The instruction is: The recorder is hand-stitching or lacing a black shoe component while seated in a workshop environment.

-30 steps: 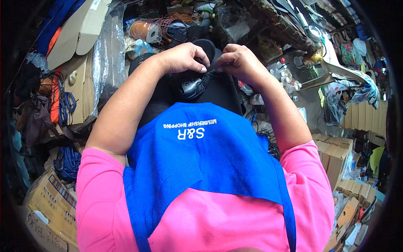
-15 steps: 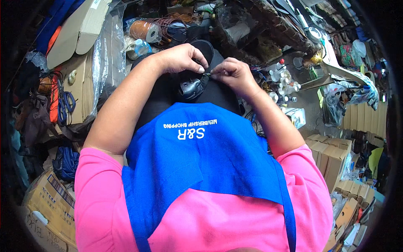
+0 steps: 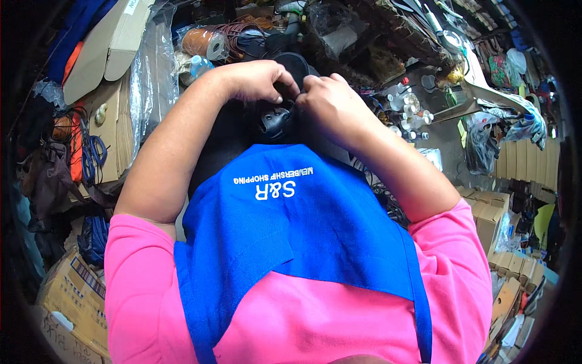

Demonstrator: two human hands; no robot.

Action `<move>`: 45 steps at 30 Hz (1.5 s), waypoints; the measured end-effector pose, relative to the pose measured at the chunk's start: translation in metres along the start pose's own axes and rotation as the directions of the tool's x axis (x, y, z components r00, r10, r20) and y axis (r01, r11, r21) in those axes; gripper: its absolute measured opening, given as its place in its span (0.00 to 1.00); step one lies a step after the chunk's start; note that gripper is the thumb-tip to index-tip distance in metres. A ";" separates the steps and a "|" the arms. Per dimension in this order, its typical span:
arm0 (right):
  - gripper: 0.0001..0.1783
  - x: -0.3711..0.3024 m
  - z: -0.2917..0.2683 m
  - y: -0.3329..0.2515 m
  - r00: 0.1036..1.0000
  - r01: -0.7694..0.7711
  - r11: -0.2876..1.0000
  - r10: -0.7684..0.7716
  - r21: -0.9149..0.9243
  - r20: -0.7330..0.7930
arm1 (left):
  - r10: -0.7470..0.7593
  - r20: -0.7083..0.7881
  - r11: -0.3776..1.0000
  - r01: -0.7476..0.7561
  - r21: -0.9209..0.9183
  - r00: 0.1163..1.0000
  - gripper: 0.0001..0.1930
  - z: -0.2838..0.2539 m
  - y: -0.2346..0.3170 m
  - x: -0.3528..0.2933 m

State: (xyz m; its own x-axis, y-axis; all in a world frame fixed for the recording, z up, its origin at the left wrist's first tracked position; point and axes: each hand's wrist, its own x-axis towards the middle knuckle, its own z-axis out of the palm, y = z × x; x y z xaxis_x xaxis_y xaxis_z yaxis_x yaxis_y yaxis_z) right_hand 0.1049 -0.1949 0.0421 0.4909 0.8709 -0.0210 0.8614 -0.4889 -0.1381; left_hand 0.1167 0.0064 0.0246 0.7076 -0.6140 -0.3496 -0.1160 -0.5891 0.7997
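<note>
Head view is showing me left hand (image 3: 259,82) half-curled, right hand (image 3: 329,104) bent, grips hidden: loose holding could be dropping the black shoe (image 3: 274,123).

Right fingers (image 3: 311,82) partly hidden; black item (image 3: 274,121) partly covered; pink shirt (image 3: 303,327) cut off below

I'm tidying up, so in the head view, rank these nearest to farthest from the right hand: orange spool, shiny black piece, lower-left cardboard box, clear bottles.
From the right hand:
1. Shiny black piece: just left.
2. Clear bottles: right.
3. Orange spool: upper left.
4. Cardboard box: lower left.
</note>
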 end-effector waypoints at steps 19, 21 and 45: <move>0.14 -0.017 0.040 0.044 0.990 -0.093 0.748 0.138 0.657 -0.017 | 0.005 -0.341 1.000 -0.002 0.007 0.940 0.07 0.030 -0.014 -0.018; 0.15 -0.016 0.051 0.054 0.918 -0.193 0.720 0.373 0.667 -0.137 | 0.054 -0.332 0.999 -0.048 0.025 0.942 0.06 0.024 -0.017 -0.024; 0.24 -0.043 0.086 0.072 0.888 0.100 -0.726 0.374 0.681 0.268 | -0.387 -0.515 -0.064 -0.580 -0.812 0.765 0.20 0.017 -0.090 -0.089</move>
State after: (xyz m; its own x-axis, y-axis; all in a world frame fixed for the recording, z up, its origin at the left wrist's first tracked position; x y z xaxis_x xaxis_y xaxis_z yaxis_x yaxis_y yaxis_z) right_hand 0.1350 -0.2634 -0.0517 0.7231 0.6039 -0.3354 -0.6646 0.4759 -0.5759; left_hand 0.0524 0.1052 -0.0241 0.9452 0.0292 -0.3253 0.1634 0.8203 0.5481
